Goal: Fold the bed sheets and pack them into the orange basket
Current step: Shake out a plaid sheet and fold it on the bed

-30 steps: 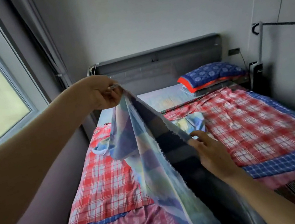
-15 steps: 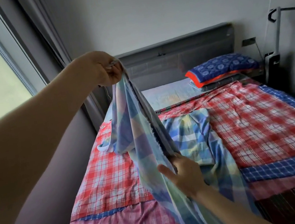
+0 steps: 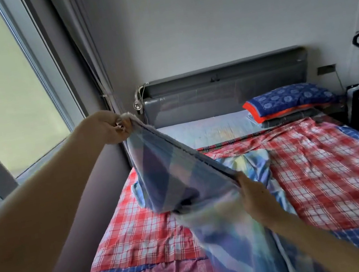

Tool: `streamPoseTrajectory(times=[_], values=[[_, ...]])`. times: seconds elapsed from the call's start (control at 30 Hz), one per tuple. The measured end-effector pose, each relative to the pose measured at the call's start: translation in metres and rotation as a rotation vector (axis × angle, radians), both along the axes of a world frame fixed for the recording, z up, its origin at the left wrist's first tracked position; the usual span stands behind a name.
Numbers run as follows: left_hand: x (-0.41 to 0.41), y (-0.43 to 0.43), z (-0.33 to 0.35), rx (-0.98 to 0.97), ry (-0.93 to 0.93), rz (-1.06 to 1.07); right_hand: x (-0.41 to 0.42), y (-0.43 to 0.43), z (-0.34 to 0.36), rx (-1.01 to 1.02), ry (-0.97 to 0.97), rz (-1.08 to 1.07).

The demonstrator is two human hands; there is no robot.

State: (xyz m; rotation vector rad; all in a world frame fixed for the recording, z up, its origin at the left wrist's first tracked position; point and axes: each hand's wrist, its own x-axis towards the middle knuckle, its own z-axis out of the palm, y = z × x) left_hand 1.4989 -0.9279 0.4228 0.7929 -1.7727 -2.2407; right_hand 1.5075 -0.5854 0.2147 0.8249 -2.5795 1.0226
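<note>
Cloth of the blue checked sheet [image 3: 176,179] looks thin, light and limp, likely to sag wherever unsupported, so its doubled edge is the place to hold. Above the bed [image 3: 208,128], the left hand [image 3: 110,129] pinches that edge high; the right hand [image 3: 253,192] grips it lower, toward the bed's foot. The rest trails onto the bed.

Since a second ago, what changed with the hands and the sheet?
The right hand went from lying open against the blue plaid sheet's frayed edge to gripping it, and that edge is now stretched straight between both hands. The left hand kept its pinch on the raised corner. The red checked sheet and blue pillow stayed put on the bed.
</note>
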Motion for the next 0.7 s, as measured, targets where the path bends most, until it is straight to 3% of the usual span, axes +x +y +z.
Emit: streamPoseTrajectory(times=[0.03,0.17,0.23,0.3,0.33,0.4,0.43,0.5,0.57,0.7], values=[[0.017,0.014,-0.002,0.137,0.046,-0.025,-0.007,0.002,0.009,0.017,-0.01,0.008],[0.043,-0.002,-0.021,0.233,-0.063,0.179,-0.024,-0.006,0.042,-0.012,-0.016,0.04],[0.051,-0.02,-0.036,0.174,-0.125,0.256,-0.036,-0.018,0.059,-0.044,0.032,0.044],[0.049,-0.031,-0.04,0.078,-0.153,0.204,-0.047,-0.035,0.08,-0.084,0.052,0.067],[0.045,-0.033,-0.042,-0.116,-0.175,0.227,-0.053,-0.045,0.089,-0.078,0.051,0.076],[0.036,-0.022,-0.056,-0.758,-0.268,0.335,-0.061,-0.066,0.104,-0.015,0.037,0.093],[0.032,-0.004,-0.06,-1.069,-0.231,0.317,-0.066,-0.078,0.111,0.018,0.025,0.101],[0.027,0.046,-0.07,-1.507,0.031,0.039,-0.074,-0.1,0.121,0.045,-0.001,0.121],[0.012,0.08,-0.088,-1.674,0.142,-0.248,-0.08,-0.12,0.128,0.048,-0.011,0.125],[-0.019,0.075,-0.096,-1.535,0.235,-0.257,-0.088,-0.131,0.133,0.037,-0.024,0.069]])
